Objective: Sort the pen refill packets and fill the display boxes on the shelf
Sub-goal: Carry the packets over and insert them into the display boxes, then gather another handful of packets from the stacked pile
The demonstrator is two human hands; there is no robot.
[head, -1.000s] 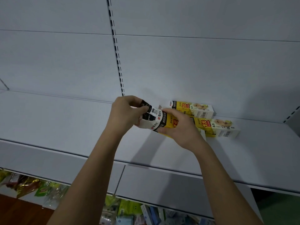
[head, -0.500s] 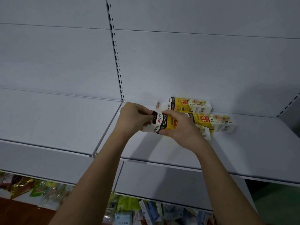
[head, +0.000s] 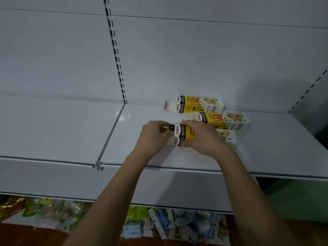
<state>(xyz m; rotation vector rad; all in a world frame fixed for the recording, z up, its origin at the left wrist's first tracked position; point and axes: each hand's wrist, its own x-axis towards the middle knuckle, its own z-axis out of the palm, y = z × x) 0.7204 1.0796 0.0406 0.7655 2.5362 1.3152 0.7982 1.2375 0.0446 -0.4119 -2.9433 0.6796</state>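
Left shelf panel (head: 53, 128): a bare white surface running from the frame's left edge to a seam (head: 110, 135) where it meets the next panel; its front lip sits above cluttered goods (head: 53, 212) on a lower level.
Upright (head: 115, 50): a slotted metal strip rising from the seam up the white back wall.
Left hand (head: 153, 137): reaching up onto the right shelf panel (head: 275, 148), fingers and thumb curled on the white left end of the near display box (head: 179, 134), pinching at its flap.
Near display box: yellow, black and white, lying on its side on the right panel, roughly mid-depth, well back from the front lip.
Right hand (head: 204, 137): wrapped over the same box's yellow middle, thumb below and fingers on top, holding it firmly.
Rear boxes: 2 matching cartons lie behind, the back carton (head: 195, 104) against the wall and the middle carton (head: 223, 120) just ahead of it, stepped to the right, close to the held box.
Open room: bare shelf stretches right of the cartons toward a second slotted upright (head: 308, 91).
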